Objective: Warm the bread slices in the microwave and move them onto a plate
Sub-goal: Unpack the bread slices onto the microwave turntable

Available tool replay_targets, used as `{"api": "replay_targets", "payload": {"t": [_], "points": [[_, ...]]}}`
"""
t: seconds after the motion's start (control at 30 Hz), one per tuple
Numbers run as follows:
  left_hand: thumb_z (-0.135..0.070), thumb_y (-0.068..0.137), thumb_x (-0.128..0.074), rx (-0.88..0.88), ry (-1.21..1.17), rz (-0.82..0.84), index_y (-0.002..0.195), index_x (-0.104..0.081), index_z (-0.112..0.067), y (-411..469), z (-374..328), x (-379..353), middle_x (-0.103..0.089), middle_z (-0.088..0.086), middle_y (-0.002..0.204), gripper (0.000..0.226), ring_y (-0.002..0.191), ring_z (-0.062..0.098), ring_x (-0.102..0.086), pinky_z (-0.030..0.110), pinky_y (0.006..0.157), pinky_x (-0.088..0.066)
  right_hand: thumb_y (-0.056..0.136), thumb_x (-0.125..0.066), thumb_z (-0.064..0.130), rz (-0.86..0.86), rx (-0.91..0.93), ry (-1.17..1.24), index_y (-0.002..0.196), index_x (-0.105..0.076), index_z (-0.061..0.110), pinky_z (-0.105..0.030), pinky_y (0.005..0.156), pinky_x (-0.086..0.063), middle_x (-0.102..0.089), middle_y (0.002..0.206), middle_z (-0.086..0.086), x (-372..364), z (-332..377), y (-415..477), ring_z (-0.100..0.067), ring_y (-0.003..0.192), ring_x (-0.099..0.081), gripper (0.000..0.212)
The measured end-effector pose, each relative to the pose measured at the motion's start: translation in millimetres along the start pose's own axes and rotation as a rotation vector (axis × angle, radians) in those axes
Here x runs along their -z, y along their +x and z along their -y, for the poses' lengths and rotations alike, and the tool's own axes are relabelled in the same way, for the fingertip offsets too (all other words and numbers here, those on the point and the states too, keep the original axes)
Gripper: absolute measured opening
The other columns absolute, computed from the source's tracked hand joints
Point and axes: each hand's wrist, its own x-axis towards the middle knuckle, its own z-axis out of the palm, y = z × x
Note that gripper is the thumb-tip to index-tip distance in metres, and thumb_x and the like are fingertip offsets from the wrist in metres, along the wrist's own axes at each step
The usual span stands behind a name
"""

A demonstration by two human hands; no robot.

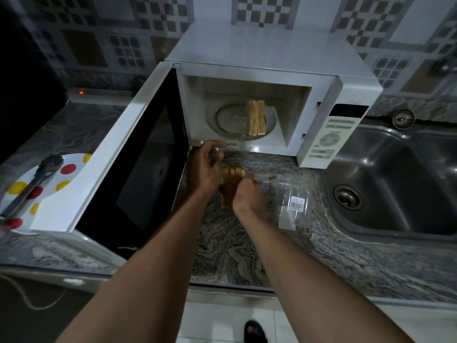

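The white microwave (pixel 319 95) stands with its door (pixel 138 164) swung open to the left. Three bread slices (pixel 257 117) stand on edge on its glass turntable (pixel 225 120). In front of the microwave, more bread slices (pixel 233 171) sit in clear plastic packaging (pixel 232 149) on the counter. My left hand (pixel 206 169) grips the clear packaging at its left side. My right hand (pixel 246 198) is closed around the near end of these slices and hides part of them. A white plate (pixel 71 160) with red and yellow dots lies at far left, partly behind the door.
Black tongs (pixel 29 186) rest on the plate. A clear plastic lid (pixel 294 201) with a barcode label lies right of my hands. A steel sink (pixel 395 184) fills the right side. The open door blocks the counter's left half.
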Motion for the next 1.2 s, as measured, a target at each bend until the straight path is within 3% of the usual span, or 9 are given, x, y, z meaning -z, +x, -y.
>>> {"api": "replay_targets", "payload": {"t": [0.2, 0.4, 0.5, 0.6, 0.77, 0.87, 0.97, 1.13, 1.2], "points": [[-0.004, 0.093, -0.057, -0.031, 0.003, -0.042, 0.107, -0.072, -0.017, -1, 6, -2, -0.071, -0.005, 0.105, 0.025, 0.102, 0.009, -0.064, 0.021, 0.084, -0.05, 0.099, -0.052, 0.013, -0.012, 0.073, -0.2, 0.128, -0.047, 0.005, -0.039, 0.08, -0.049, -0.059, 0.123, -0.018, -8, 3, 4, -0.033, 0.109, -0.06, 0.03], [-0.001, 0.095, -0.054, 0.023, -0.082, -0.003, 0.109, -0.072, -0.014, -8, -1, -6, -0.067, -0.01, 0.107, 0.027, 0.1, -0.007, -0.057, 0.007, 0.084, -0.046, 0.103, -0.039, 0.013, -0.086, 0.019, -0.098, 0.137, -0.039, 0.007, -0.045, 0.085, -0.049, -0.059, 0.127, -0.018, -1, 5, 5, -0.038, 0.112, -0.059, 0.034], [-0.003, 0.096, -0.054, 0.035, -0.097, -0.014, 0.108, -0.073, -0.017, -11, -2, -7, -0.068, -0.011, 0.105, 0.027, 0.1, -0.002, -0.061, 0.013, 0.085, -0.048, 0.098, -0.051, 0.015, -0.089, 0.003, -0.037, 0.132, -0.043, 0.01, -0.045, 0.083, -0.053, -0.063, 0.121, -0.016, 4, 2, 1, -0.038, 0.108, -0.062, 0.035], [-0.006, 0.098, -0.053, 0.057, -0.08, -0.03, 0.111, -0.072, -0.016, -13, -7, -8, -0.067, -0.011, 0.102, 0.025, 0.097, -0.001, -0.059, 0.002, 0.076, -0.044, 0.093, -0.063, 0.028, -0.064, -0.012, -0.012, 0.127, -0.046, 0.011, -0.037, 0.071, -0.048, -0.067, 0.115, -0.012, 14, -1, -2, -0.035, 0.103, -0.066, 0.041], [-0.007, 0.096, -0.054, 0.028, 0.025, -0.051, 0.11, -0.074, -0.019, -13, -6, -5, -0.067, -0.009, 0.096, 0.027, 0.091, 0.005, -0.061, 0.004, 0.066, -0.04, 0.09, -0.064, 0.049, -0.1, 0.009, 0.002, 0.12, -0.053, 0.009, -0.029, 0.068, -0.04, -0.07, 0.104, -0.007, 32, -6, -11, -0.031, 0.096, -0.065, 0.051], [-0.006, 0.096, -0.055, 0.033, 0.024, -0.051, 0.109, -0.074, -0.02, -14, -2, -3, -0.067, -0.009, 0.099, 0.028, 0.096, 0.008, -0.061, 0.016, 0.076, -0.043, 0.088, -0.067, 0.049, -0.099, -0.01, -0.001, 0.114, -0.056, 0.01, -0.028, 0.065, -0.038, -0.068, 0.099, -0.005, 41, -9, -12, -0.026, 0.084, -0.061, 0.048], [-0.005, 0.094, -0.056, 0.024, 0.012, -0.051, 0.108, -0.075, -0.021, -16, 2, 0, -0.068, -0.01, 0.1, 0.029, 0.098, 0.009, -0.063, 0.021, 0.083, -0.048, 0.088, -0.068, 0.048, -0.11, -0.025, -0.021, 0.113, -0.056, 0.01, -0.03, 0.069, -0.04, -0.068, 0.109, -0.008, 50, -10, -12, -0.031, 0.1, -0.065, 0.047], [0.009, 0.085, -0.052, -0.024, 0.029, -0.035, 0.105, -0.075, -0.015, -26, 4, 4, -0.067, -0.009, 0.107, 0.039, 0.104, 0.007, -0.061, 0.003, 0.082, -0.042, 0.088, -0.067, 0.047, -0.134, -0.04, -0.04, 0.111, -0.057, 0.009, -0.03, 0.066, -0.039, -0.064, 0.096, -0.006, 65, -5, -6, -0.029, 0.088, -0.063, 0.046], [0.015, 0.078, -0.049, -0.035, 0.074, -0.013, 0.105, -0.076, -0.013, -32, 6, 5, -0.07, -0.003, 0.11, 0.047, 0.105, 0.01, -0.062, 0.006, 0.08, -0.041, 0.087, -0.067, 0.047, -0.154, -0.037, -0.048, 0.107, -0.06, 0.008, -0.029, 0.065, -0.039, -0.064, 0.094, -0.006, 71, -3, -1, -0.027, 0.085, -0.062, 0.044]]}}
